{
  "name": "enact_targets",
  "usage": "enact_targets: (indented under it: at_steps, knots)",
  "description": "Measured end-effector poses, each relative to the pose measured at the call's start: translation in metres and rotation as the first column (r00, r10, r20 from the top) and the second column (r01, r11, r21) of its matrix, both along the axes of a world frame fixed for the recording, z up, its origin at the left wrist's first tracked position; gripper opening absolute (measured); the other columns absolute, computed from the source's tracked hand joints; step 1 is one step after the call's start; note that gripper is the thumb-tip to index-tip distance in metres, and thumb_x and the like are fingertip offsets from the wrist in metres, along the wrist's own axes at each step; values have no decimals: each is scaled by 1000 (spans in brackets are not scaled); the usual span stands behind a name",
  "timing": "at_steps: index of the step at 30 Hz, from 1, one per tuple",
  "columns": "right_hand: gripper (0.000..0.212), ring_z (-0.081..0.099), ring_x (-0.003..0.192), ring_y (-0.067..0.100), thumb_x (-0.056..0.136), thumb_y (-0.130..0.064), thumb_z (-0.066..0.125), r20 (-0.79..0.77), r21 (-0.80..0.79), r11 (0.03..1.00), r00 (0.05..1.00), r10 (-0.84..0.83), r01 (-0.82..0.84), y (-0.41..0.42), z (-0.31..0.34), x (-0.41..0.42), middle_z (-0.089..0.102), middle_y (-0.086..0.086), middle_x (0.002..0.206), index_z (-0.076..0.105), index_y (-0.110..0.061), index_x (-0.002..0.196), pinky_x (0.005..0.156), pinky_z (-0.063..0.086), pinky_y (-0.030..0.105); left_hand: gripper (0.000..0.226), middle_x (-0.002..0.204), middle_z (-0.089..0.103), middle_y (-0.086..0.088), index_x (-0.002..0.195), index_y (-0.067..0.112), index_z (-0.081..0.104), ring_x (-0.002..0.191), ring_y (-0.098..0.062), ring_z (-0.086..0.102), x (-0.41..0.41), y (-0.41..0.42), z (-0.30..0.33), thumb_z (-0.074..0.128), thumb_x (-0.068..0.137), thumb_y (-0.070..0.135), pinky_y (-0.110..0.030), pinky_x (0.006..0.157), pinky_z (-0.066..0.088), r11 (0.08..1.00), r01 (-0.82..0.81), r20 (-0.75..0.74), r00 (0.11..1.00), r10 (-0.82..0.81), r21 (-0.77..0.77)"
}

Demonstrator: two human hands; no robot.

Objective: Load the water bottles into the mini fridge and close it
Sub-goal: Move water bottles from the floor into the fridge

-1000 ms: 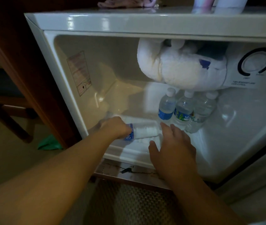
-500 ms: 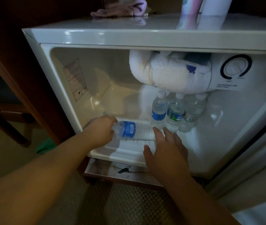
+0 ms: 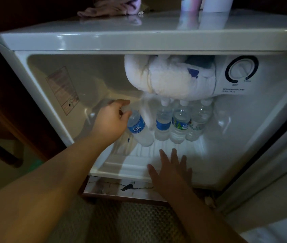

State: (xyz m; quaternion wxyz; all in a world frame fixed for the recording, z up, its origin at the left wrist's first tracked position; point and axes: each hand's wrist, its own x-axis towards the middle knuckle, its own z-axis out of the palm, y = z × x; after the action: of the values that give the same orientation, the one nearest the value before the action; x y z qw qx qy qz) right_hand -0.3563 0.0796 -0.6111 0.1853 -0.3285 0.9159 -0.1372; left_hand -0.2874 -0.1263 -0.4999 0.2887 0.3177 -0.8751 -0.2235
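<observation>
The white mini fridge (image 3: 39,95) stands open in front of me. Three water bottles (image 3: 179,125) stand upright in a row at the back of its floor, under a thick lump of frost. My left hand (image 3: 110,120) grips the cap end of a fourth, blue-labelled water bottle (image 3: 139,128), which leans tilted just left of the row with its base on the fridge floor. My right hand (image 3: 172,171) lies flat with fingers spread on the front of the fridge floor, holding nothing.
The frosted freezer box (image 3: 170,79) hangs from the ceiling beside a temperature dial (image 3: 241,70). The fridge door (image 3: 269,181) stands open at the right. A pink cloth (image 3: 111,8) and two containers sit on top. A dark wooden cabinet (image 3: 16,109) is left.
My left hand has swung the bottle from lying sideways at the front to tilted near upright further back, beside the row. My right hand has come off it and rests flat.
</observation>
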Motion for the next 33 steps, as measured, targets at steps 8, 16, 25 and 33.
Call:
enact_targets:
  at_steps: [8, 16, 25, 33]
  knots:
    - [70, -18, 152, 44, 99, -68, 11, -100, 121, 993, 995, 30, -18, -1, -35, 7, -22, 12, 167, -13, -41, 158, 117, -5, 69, 40, 118, 71, -9, 137, 15, 60, 104, -23, 68, -42, 10, -4, 63, 99, 28, -22, 81, 45, 999, -9, -106, 994, 13, 36]
    - [69, -24, 150, 44, 99, -68, 8, -155, 100, 995, 988, 20, -5, 0, -48, 11, -26, 13, 165, -17, -41, 157, 115, -8, 70, 54, 120, 67, 0, 138, 36, 39, 107, -20, 65, -64, 18, -17, 70, 94, 35, -35, 86, 56, 963, 174, -109, 982, -154, 207]
    - [82, -21, 151, 44, 81, -70, -14, -190, 64, 998, 982, 12, 0, 0, -55, 12, -21, 13, 167, -13, -41, 158, 115, -9, 70, 73, 113, 67, 1, 145, 30, 29, 92, -15, 67, -58, 11, -24, 76, 90, 23, -24, 72, 52, 967, 195, -132, 976, -175, 165]
    - [76, -8, 154, 43, 90, -72, 2, -256, 13, 1000, 967, -9, 13, 2, -59, 13, -6, 13, 170, 3, -43, 160, 116, -8, 69, 72, 114, 62, 6, 142, 31, 32, 98, -14, 65, -73, 6, -27, 77, 88, 17, -14, 74, 55, 951, 212, -211, 964, -164, 227]
